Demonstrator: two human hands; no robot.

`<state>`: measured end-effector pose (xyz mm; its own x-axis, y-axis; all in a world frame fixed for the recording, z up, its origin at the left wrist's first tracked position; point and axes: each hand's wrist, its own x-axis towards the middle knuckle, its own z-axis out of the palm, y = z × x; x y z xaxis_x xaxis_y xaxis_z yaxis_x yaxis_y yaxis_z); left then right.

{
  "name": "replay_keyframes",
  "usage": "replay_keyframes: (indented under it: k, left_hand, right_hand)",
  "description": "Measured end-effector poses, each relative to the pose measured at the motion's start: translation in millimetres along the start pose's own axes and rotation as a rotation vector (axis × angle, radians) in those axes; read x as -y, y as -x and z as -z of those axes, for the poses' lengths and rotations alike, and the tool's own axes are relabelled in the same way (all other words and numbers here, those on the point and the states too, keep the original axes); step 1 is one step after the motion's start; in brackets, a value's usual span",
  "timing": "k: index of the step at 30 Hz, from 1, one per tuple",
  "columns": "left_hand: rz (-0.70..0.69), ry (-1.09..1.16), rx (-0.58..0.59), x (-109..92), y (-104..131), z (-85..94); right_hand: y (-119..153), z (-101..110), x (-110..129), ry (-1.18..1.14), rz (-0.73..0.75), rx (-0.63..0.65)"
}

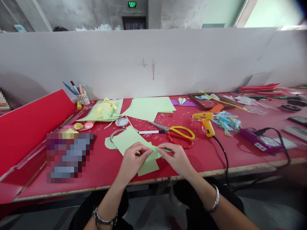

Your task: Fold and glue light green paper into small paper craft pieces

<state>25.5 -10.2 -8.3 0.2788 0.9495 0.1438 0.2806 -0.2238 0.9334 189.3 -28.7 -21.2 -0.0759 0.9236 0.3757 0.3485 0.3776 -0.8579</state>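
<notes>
Both hands are together at the near edge of the red bench [100,166], about the middle: the left hand [134,159] and the right hand [176,156] each have thumb and forefinger pinched close on a small piece of pale green paper [155,154], held between them. How the other fingers are curled is partly hidden. Just left of the held piece and on its far side lies a green sheet [127,140], with another green scrap [150,168] below the hands, toward the near edge. A coil of silver wire [112,135] sits partly under that sheet. Beyond the hands are a white marker [150,132] with a black end and, beside it, open scissors with one yellow and one red handle [182,132]. Farther right lies a yellow glue gun [206,123], its black cord running down over the near edge, then a purple power strip [260,140]. At the far side rest larger green sheets [148,107]; at far left stands a patterned cup [83,99] holding pens.
</notes>
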Motion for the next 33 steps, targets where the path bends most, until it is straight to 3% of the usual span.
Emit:
replay_keyframes:
  k: [6,11,14,19,23,28,30,33]
  left_hand:
    - [-0.027,-0.064,0.009,1.8,0.2,0.9]
    - [-0.193,-0.486,0.009,6.7,-0.9,5.9]
    - [-0.23,-0.852,-0.142,12.2,-2.6,19.5]
    - [-0.117,-1.206,-0.577,22.4,0.5,64.4]
    - [0.035,-1.287,-0.73,40.3,7.9,94.5]
    - [0.16,-1.309,-0.642,62.3,12.9,107.3]
    - [0.133,-1.272,-0.654,61.2,12.4,106.2]
    - [-0.01,-1.134,-0.761,47.7,9.7,95.5]
  right_hand:
    - [0.0,-0.2,-1.2,0.009,0.011,-0.003]
    - [1.4,1.4,-4.6,0.052,-0.002,-0.009]
    - [1.1,3.0,-5.6,0.084,-0.036,-0.012]
    - [0.6,3.3,-3.2,0.107,-0.02,-0.02]
    - [0.3,2.3,-2.1,0.099,-0.022,-0.008]
    - [-0.6,1.4,-3.5,0.089,-0.015,-0.005]
    - [-0.6,1.2,-4.3,0.077,-0.01,0.001]
    - [-0.5,0.6,-5.1,0.051,-0.016,-0.007]
